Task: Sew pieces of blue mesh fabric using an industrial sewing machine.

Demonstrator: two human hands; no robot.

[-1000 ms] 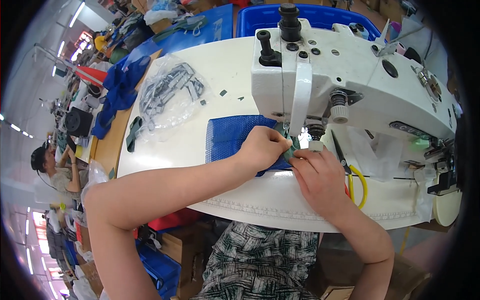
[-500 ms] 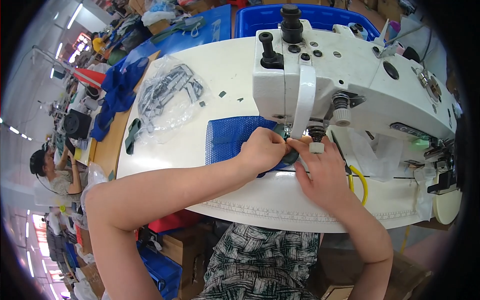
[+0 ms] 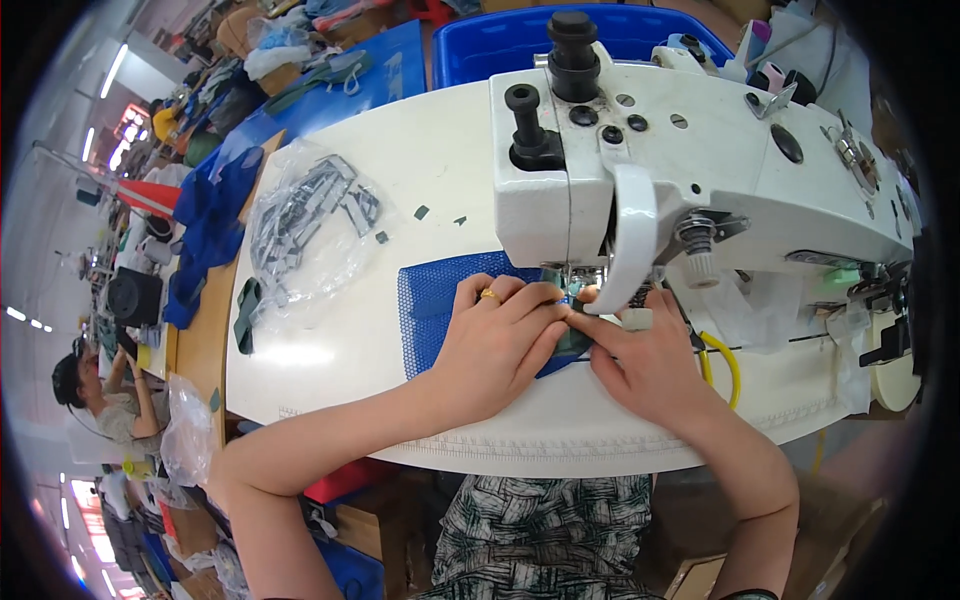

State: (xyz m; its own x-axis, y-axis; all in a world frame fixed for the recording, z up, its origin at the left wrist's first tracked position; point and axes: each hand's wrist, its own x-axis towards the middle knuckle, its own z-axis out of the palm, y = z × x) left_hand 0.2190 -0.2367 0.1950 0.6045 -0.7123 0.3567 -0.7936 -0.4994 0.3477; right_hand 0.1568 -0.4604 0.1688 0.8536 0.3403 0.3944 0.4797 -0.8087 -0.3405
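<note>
A piece of blue mesh fabric (image 3: 422,315) lies on the sewing table under the needle area of a white sewing machine (image 3: 640,160). A dark green fabric piece (image 3: 572,343) shows on it between my hands. My left hand (image 3: 500,345), with a ring on one finger, has its fingers bent together over the mesh, tips close to the presser foot (image 3: 585,278). From the right, my right hand (image 3: 655,365) rests on the fabric edge, index finger stretched toward the foot and thumb apart. The white lever (image 3: 635,235) partly hides its other fingers.
A clear plastic bag (image 3: 315,220) of grey-and-white pieces lies left, near a green strip (image 3: 247,315) and small scraps. Yellow-handled scissors (image 3: 728,370) lie right of my right hand. A blue bin (image 3: 460,45) stands behind the machine. Another person (image 3: 110,395) sits far left.
My left hand has gone from a pinch beside the needle to bent fingers laid across the mesh. The right hand stays near the foot. The whole view has shifted slightly.
</note>
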